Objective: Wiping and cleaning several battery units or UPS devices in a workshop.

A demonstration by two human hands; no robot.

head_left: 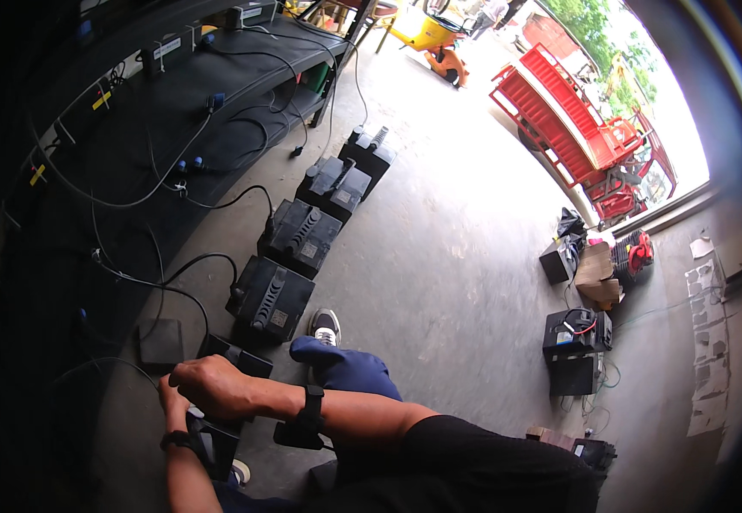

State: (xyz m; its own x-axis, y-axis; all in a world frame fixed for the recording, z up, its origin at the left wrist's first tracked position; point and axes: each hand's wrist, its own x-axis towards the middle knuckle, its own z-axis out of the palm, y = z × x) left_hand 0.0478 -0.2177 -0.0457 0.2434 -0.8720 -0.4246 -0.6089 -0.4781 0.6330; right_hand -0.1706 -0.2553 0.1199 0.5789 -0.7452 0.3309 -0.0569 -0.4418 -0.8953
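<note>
At the lower left, my right hand point(210, 385) is curled into a closed grip with the fingers turned down. My left hand point(171, 405) meets it from below, partly covered by it, its visible fingers bent. What the two hands hold between them is hidden. A thin dark cable point(123, 359) runs up to the left hand. Just beyond the right hand sits a black box point(249, 360), like a battery case. Under my forearms another dark box point(219, 445) shows in part. A black case with a ribbed carrying handle point(271, 299) stands farther ahead, a cable at its left side.
More black handled cases point(304, 238) line up away from me beside a dark shelf rack point(242, 77) hung with cables. My shoe point(325, 327) is near the row. Along the right wall stand black batteries point(578, 332) and cardboard point(597, 272). A red cargo tricycle point(559, 120) is outside the doorway.
</note>
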